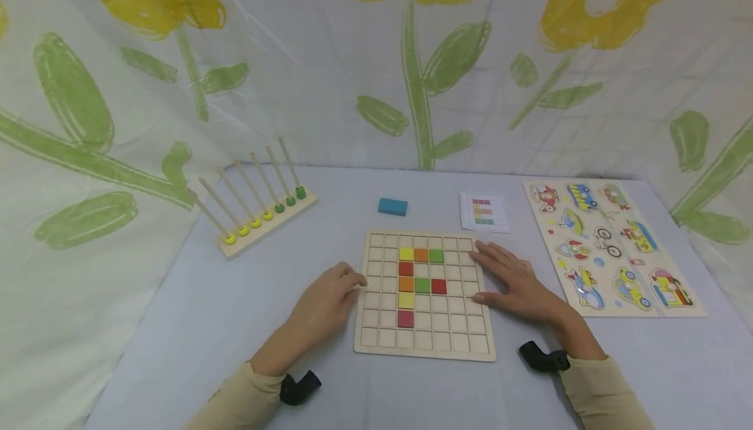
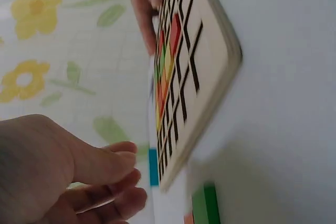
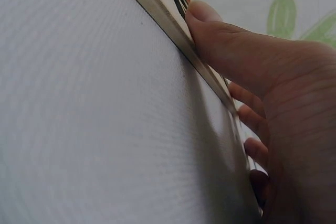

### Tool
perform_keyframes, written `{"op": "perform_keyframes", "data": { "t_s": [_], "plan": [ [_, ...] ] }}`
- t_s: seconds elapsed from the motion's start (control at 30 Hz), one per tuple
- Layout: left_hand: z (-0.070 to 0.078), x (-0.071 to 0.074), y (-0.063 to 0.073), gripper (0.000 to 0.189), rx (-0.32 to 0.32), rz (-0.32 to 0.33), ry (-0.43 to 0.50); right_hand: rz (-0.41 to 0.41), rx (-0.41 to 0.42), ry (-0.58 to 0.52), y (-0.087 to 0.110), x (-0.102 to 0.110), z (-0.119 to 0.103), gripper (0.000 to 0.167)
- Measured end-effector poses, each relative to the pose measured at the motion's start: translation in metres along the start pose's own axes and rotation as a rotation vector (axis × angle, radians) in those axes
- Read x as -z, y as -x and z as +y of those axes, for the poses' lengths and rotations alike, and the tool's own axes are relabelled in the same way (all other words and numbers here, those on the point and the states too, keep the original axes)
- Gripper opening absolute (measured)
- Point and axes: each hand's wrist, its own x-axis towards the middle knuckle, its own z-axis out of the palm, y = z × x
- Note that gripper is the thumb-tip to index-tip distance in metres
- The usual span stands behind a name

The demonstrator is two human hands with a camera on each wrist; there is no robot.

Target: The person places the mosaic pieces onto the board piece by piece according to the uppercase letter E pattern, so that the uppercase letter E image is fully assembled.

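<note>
A square wooden grid board [image 1: 427,347] lies on the table, with several yellow, orange, red and green square tiles [image 1: 406,284] in its cells. My left hand [image 1: 327,300] is at the board's left edge, its fingers loosely bent; I see nothing held in them. Close to that hand, the left wrist view shows a green block [image 2: 205,204] and a sliver of an orange one, both out of sight in the head view. My right hand [image 1: 522,286] rests along the board's right edge. Its thumb [image 3: 206,13] lies on the rim and the other fingers spread beside it.
A peg abacus [image 1: 272,224] with yellow and green beads stands at the back left. Behind the board are a teal block [image 1: 392,206] and a pattern card [image 1: 499,215]. To the right lies a vehicle puzzle board [image 1: 612,273]. A flowered curtain [image 1: 329,57] hangs behind the table.
</note>
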Motion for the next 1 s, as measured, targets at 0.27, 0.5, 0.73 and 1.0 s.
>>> {"op": "perform_keyframes", "data": {
  "t_s": [0.27, 0.5, 0.73, 1.0],
  "plan": [
    [-0.038, 0.012, 0.017, 0.036, 0.060, -0.052, -0.139, 0.003, 0.005, -0.009, 0.000, -0.001, 0.000, 0.079],
    [-0.048, 0.013, 0.023, 0.027, 0.017, -0.014, -0.160, 0.006, 0.003, 0.003, 0.000, -0.001, 0.001, 0.079],
    [-0.045, 0.011, 0.022, 0.026, 0.039, -0.031, -0.164, 0.004, 0.000, 0.005, 0.000, -0.002, 0.001, 0.078],
    [-0.044, 0.010, 0.021, 0.028, 0.070, -0.045, -0.130, 0.004, -0.003, 0.005, 0.000, -0.001, 0.000, 0.079]
  ]
}}
